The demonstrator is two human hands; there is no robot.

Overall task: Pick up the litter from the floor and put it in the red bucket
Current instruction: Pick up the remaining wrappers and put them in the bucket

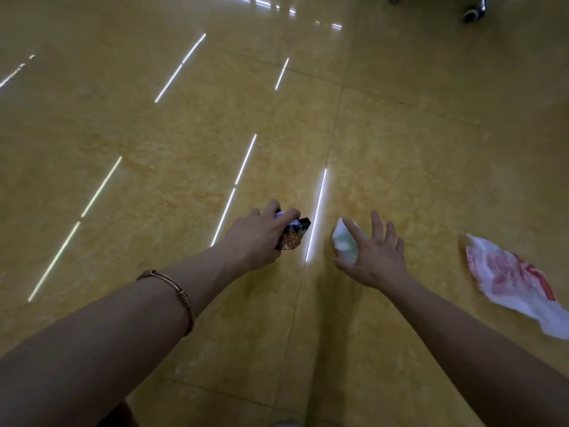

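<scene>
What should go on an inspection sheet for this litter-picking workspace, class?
Surface: glossy yellow tiled floor, light streaks reflected.
Job's things: dark crumpled wrapper in left hand; white-green scrap under right hand; red-and-white wrapper on the floor, right; red bucket not in view.
Clutter: nothing seen.
Hands: left hand grips the dark crumpled wrapper; right hand spread open over the scrap.
Cables: nothing seen.
Surroundings: castor wheels, top right.

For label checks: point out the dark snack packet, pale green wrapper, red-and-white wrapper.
dark snack packet [292, 238]: head view, exposed part.
pale green wrapper [340, 245]: head view, its middle.
red-and-white wrapper [511, 278]: head view, red print.
</scene>
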